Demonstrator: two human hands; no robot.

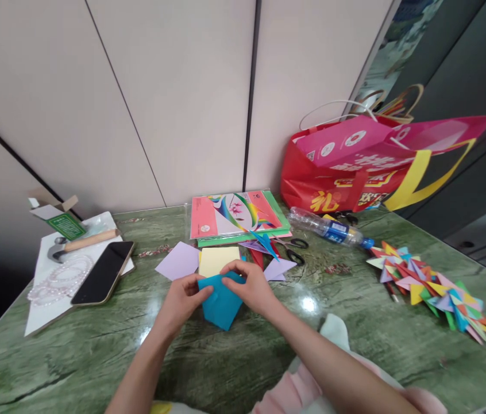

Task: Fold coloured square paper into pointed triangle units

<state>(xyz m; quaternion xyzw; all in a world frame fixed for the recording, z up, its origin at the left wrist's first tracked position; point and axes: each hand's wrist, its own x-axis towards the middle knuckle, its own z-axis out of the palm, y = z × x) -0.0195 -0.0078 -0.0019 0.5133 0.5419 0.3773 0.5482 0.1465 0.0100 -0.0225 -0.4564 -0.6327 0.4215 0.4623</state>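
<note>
Surface: glossy green marbled table top point(96, 356), with lamp glare just right of the hands.

Left hand point(181, 299): fingers curled, thumb and fingertips pinching the left upper edge of a folded teal paper sheet point(221, 307). Right hand point(249, 287): closed over the sheet's top edge, gripping it. The sheet lies flat on the table between and under both hands, its point toward the wearer.

Just beyond the hands: pale yellow paper square point(217, 260), with a lilac paper square point(178, 261) to its left. Well left of the left hand: black smartphone point(103, 271) lying face up on a white board point(40, 319), next to clear bead bracelets point(60, 279) and a wooden-handled hammer point(83, 242). Well right of the right hand: heap of folded multicoloured paper points point(432, 284).

Farther out: black-handled scissors point(292, 248), a wrapped pack of coloured paper point(234, 215) and a clear plastic bottle with blue label point(329, 227) on its side. Far left: open cardboard box with green label point(56, 217).

Rear: red and pink shopping bag point(355, 167) bearing a yellow "礼"; other print is too small to read. Beige wall panels point(182, 98) have dark seams.
</note>
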